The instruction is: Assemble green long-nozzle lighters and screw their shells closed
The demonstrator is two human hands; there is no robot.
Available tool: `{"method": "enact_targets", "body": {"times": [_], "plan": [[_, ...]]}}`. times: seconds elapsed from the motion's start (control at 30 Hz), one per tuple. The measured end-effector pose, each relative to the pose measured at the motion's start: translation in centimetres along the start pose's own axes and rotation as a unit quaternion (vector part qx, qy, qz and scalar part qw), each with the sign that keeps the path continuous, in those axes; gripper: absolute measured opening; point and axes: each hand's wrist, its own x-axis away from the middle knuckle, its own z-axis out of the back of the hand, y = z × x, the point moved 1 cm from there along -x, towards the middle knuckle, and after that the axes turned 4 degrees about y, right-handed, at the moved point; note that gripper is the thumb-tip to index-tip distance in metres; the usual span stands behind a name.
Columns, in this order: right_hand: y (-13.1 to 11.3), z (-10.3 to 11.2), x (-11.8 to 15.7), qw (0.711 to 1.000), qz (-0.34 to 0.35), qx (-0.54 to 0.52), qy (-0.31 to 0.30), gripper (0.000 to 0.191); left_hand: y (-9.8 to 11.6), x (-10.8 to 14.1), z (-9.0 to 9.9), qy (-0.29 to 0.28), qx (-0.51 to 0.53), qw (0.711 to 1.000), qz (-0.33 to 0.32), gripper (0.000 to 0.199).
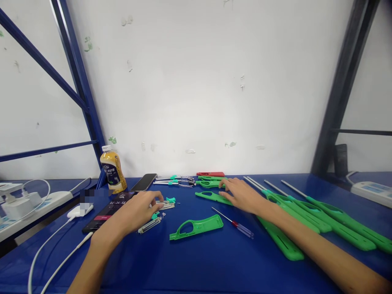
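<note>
My left hand (145, 208) is over small clear parts (150, 225) and teal pieces (170, 200); its fingers curl down around them, and what its fingertips hold is too small to make out. My right hand (240, 194) reaches over a green half shell (211, 197), its fingers bent and apart at the shell's right end. Nearer to me, another green half shell (205, 226) lies with its hollow side up. A screwdriver (241, 229) with a purple handle rests to its right.
Assembled green lighters (339, 220) with metal rods lie at right. Behind are metal tubes with wires (174, 181) and a red shell (210, 174). At left are two phones (107, 212), a bottle (113, 171), white cables and a power strip (55, 202).
</note>
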Motion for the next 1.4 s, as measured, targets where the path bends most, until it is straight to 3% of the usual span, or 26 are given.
{"method": "enact_targets", "body": {"times": [0.23,0.43,0.7,1.03,1.4], "plan": [[0.8,0.5,0.0,0.998,-0.027,-0.028,0.048,0.035,0.2,-0.5,0.2,0.045,0.007,0.998,0.032,0.044],[0.7,0.7,-0.1,0.998,-0.026,-0.007,0.061,0.034,0.1,-0.9,-0.3,0.042,-0.005,0.999,-0.010,0.035],[-0.1,-0.2,0.2,0.998,0.030,0.039,0.045,0.033,-0.3,-0.8,-0.6,0.025,-0.010,0.999,-0.017,0.038],[0.5,-0.2,0.1,0.997,0.034,0.061,0.037,0.032,-0.4,-0.9,-0.6,0.020,-0.008,1.000,-0.016,0.040],[0.0,-0.3,0.2,0.998,0.063,-0.015,-0.009,0.031,-0.7,-1.1,-0.8,0.033,-0.004,0.999,-0.027,0.034]]}}
